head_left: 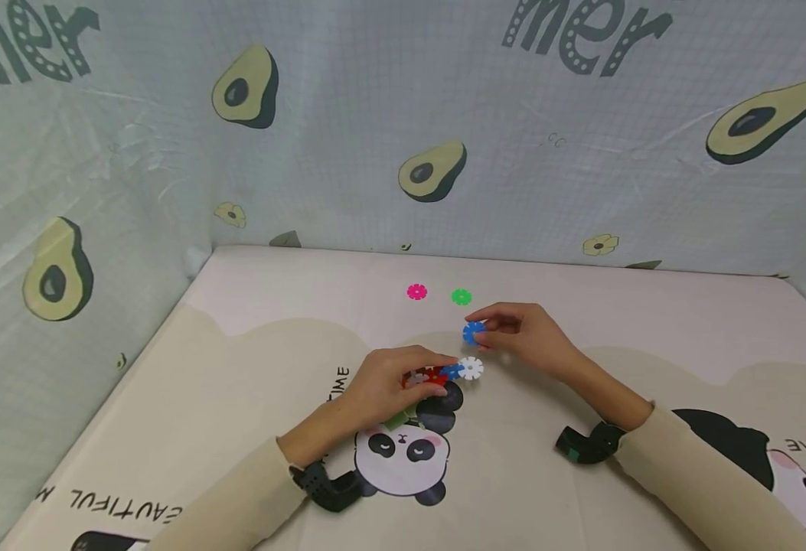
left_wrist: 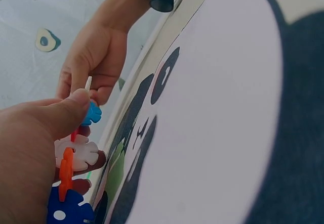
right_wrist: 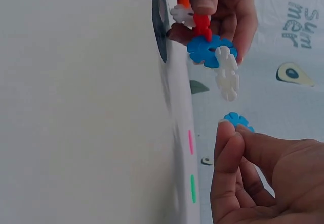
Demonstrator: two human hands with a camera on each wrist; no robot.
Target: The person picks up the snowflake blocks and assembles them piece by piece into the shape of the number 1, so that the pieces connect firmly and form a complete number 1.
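White disc [head_left: 471, 368] juts into gap between the hands [head_left: 389, 383] [head_left: 532, 337].

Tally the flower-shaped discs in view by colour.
Light blue discs: 2
Dark blue disc: 1
White discs: 2
Red disc: 1
Orange disc: 1
Pink disc: 1
Green disc: 1
Total visible: 9; the left hand may hide more.

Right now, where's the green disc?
In the head view, the green disc lies on the table, right of the pink disc, beyond the right hand.
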